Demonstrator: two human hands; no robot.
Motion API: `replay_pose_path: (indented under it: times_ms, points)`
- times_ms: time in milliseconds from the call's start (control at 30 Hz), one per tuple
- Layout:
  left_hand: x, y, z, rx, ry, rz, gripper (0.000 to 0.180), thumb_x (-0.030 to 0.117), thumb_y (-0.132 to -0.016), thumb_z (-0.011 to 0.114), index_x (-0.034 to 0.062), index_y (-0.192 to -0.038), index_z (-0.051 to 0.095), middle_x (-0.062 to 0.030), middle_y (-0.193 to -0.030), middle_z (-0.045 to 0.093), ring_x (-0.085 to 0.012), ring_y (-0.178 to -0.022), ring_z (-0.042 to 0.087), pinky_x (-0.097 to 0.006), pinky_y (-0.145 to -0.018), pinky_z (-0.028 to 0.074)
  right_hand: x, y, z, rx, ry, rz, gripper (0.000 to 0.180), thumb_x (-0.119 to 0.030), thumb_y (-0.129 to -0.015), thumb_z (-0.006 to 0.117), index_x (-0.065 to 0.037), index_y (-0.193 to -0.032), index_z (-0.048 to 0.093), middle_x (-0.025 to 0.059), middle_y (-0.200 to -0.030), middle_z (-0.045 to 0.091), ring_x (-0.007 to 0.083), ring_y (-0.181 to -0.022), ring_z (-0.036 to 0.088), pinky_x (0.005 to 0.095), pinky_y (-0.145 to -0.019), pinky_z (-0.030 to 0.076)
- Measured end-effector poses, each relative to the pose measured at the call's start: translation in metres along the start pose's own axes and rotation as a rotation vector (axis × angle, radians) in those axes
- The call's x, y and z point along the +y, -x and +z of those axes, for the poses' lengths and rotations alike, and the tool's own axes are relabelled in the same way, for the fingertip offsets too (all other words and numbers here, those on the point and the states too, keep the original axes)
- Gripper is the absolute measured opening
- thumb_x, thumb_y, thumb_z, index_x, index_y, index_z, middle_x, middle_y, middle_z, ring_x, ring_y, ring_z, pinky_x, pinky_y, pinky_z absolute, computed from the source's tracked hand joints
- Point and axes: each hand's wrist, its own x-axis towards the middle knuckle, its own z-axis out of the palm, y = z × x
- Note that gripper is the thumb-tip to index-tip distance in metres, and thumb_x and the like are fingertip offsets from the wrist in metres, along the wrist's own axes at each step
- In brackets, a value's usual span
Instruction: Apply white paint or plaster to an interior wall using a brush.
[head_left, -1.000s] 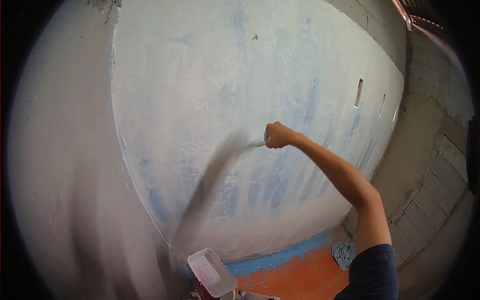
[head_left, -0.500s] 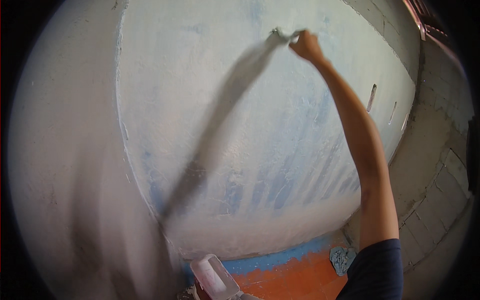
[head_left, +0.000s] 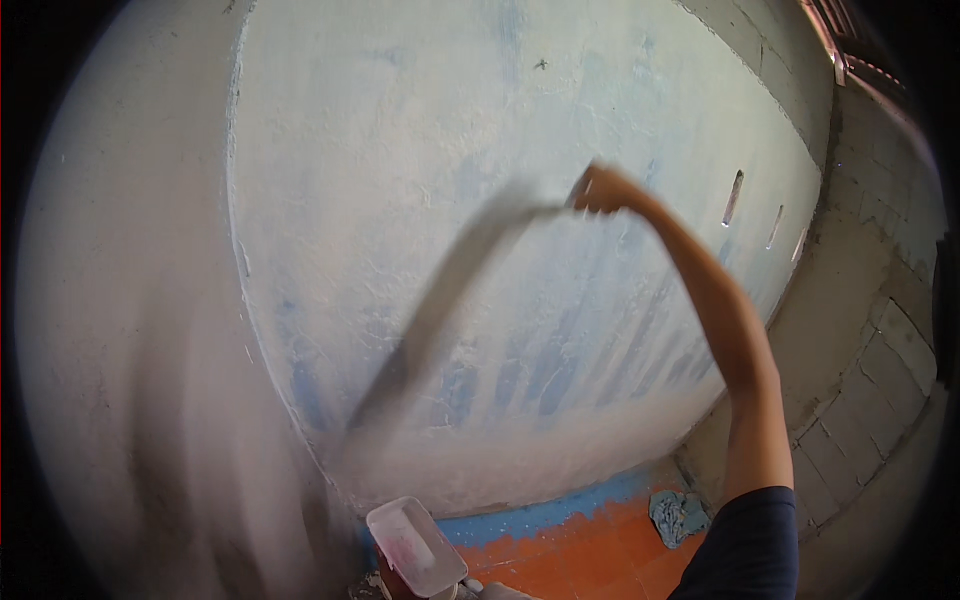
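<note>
Right hand (head_left: 603, 190): clamped on blurred tool (head_left: 552, 210); sits nearer six o'clock of pale wall (head_left: 440, 140) than half a second ago, suggesting a downstroke.

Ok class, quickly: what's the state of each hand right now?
Left hand: not in view, cannot be told.
Right hand: closed, holding a slim, pale-grey tool, blurred.
</note>
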Motion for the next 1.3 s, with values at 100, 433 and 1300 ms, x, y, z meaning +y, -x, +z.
replay_pose_path:
  times_ms: [100,433,1300]
  points:
    - [0.006,-0.018,0.013,-0.045,-0.019,0.047,0.06,0.056,-0.098,0.041,0.0128,-0.139,0.045,-0.0115,-0.125,0.058,-0.0334,-0.113,0.059,-0.053,-0.096,0.05,-0.005,-0.008,-0.118,0.355,-0.131,-0.132,0.017,-0.019,-0.076,0.071,-0.006,-0.083,0.078,0.0078,-0.065,0.067,0.0143,-0.048,0.057,0.029,-0.044,0.047]
    - [0.013,-0.026,0.012,-0.059,-0.084,0.069,0.06,0.057,-0.098,0.041,0.0129,-0.139,0.045,-0.0108,-0.125,0.058,-0.0328,-0.114,0.059,-0.053,-0.096,0.05,-0.034,0.002,-0.006,0.878,-0.061,-0.076,0.037,-0.007,-0.074,0.061,0.003,-0.109,0.062,0.031,-0.096,0.065,0.0483,-0.093,0.064,0.051,-0.081,0.054]
    - [-0.013,0.034,-0.007,0.016,-0.122,0.134,0.06,0.057,-0.098,0.04,0.0131,-0.139,0.045,-0.0092,-0.126,0.058,-0.0313,-0.115,0.058,-0.052,-0.097,0.05,-0.02,0.001,-0.034,0.386,0.095,-0.253,0.019,-0.011,-0.068,0.064,0.004,-0.077,0.07,0.0182,-0.068,0.068,0.0217,-0.061,0.067,0.0371,-0.054,0.054]
